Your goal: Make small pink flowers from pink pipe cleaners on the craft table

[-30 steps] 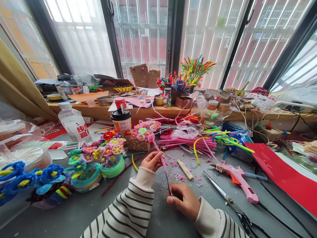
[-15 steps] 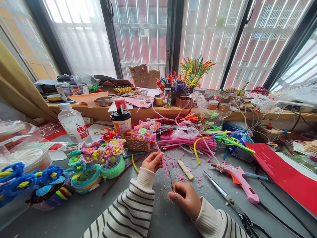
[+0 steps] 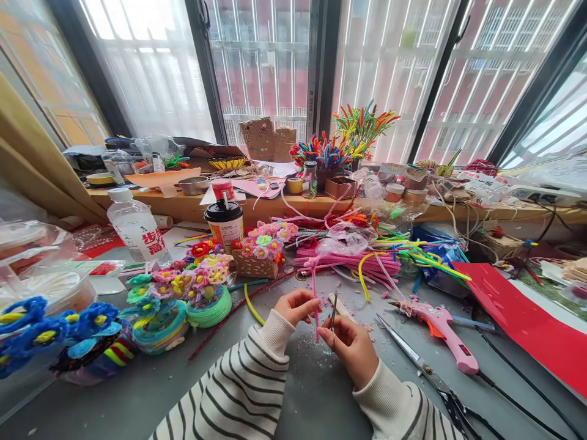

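Between the fingertips of my left hand [image 3: 298, 307] is a pink pipe cleaner [image 3: 314, 284], held upright with a small looped tip at its top. My right hand [image 3: 351, 347] is closed on small scissors [image 3: 334, 311], whose blades point up just right of the pipe cleaner. A gap shows between the blades and the pink stem. Pink fluff scraps lie on the grey table [image 3: 316, 397] around both hands. Behind my right hand lies a cream-coloured lighter [image 3: 338, 303], partly hidden by the fingers and scissors.
Large scissors [image 3: 426, 368] and a pink glue gun [image 3: 447, 336] with its cord lie at the right, near red paper [image 3: 518, 324]. Pipe-cleaner flowers [image 3: 206, 275], a lidded cup [image 3: 224, 225] and a bottle [image 3: 137, 229] stand left. A pink pipe-cleaner bundle [image 3: 348, 263] lies behind.
My left hand has moved right with the pipe cleaner, which now stands more upright. My right hand has risen slightly, and the small scissors now point up instead of up and to the left.
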Demonstrator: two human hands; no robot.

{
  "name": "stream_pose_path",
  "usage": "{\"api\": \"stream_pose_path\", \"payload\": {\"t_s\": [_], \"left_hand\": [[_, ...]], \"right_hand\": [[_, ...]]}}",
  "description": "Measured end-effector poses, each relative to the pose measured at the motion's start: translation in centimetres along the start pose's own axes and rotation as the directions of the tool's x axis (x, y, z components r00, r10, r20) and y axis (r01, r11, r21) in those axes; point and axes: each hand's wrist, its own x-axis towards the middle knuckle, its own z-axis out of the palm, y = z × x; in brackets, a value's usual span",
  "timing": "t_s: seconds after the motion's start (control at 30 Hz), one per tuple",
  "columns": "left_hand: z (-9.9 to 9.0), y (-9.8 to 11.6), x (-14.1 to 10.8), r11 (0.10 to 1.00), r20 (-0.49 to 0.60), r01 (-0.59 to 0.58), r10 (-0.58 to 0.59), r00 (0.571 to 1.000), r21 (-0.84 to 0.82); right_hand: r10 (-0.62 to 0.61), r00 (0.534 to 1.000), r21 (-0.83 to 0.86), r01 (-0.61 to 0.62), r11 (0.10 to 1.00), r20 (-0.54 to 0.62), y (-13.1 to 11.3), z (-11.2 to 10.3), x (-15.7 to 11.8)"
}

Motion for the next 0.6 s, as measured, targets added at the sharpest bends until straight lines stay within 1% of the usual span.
{"api": "stream_pose_path", "payload": {"t_s": [0.07, 0.2, 0.4, 0.53, 0.6], "left_hand": [[-0.05, -0.12, 0.06, 1.000, 0.006, 0.002, -0.002, 1.000, -0.017], [-0.19, -0.28, 0.20, 0.997, 0.008, 0.023, -0.022, 1.000, -0.080], [-0.19, -0.07, 0.02, 0.992, 0.001, 0.068, -0.068, 0.998, -0.104], [0.09, -0.11, -0.25, 0.996, 0.059, 0.070, -0.067, 0.996, -0.048], [0.21, -0.21, -0.29, 0.997, 0.092, 0.063, -0.059, 0.994, -0.040]], "right_hand": [[0.023, 0.999, 0.010, -0.023, 1.000, 0.028, 0.28, 0.16, 0.04], [0.054, 0.999, 0.027, -0.053, 0.998, -0.008, 0.74, 0.22, 0.10], [0.032, 1.000, 0.081, -0.031, 0.996, 0.000, 0.26, 0.05, -0.04], [0.005, 0.999, 0.097, 0.000, 0.995, -0.046, 0.20, 0.07, 0.05], [0.012, 0.999, 0.100, -0.007, 0.995, -0.045, 0.29, 0.11, 0.14]]}}
